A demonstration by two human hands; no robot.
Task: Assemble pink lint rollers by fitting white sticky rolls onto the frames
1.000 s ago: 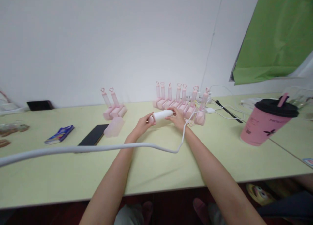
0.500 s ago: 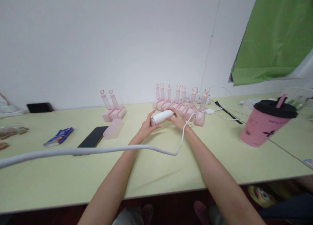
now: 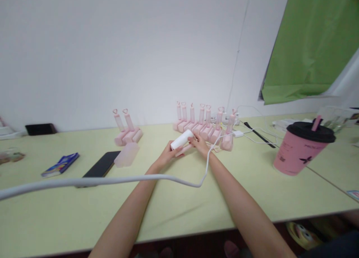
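A smooth white cylinder is held between both hands above the table, tilted with its right end higher. Along its underside runs a pale pink piece; I cannot tell whether the two are joined. My left hand is closed around the left end, thumb in front. The fingers of my right hand grip the right end. Just behind the hands stands a row of several pink devices, each with a clear tube and a heart-shaped loop on top. A translucent pink sleeve lies to the left.
Two more pink devices stand at the left back. A black phone, a blue packet and a pink cup with black lid are on the table. A white cable crosses in front of my forearms.
The white cylinder has tilted more steeply, and the pink piece now shows beneath it. My hands have turned slightly with it. The whole view has shifted a little.
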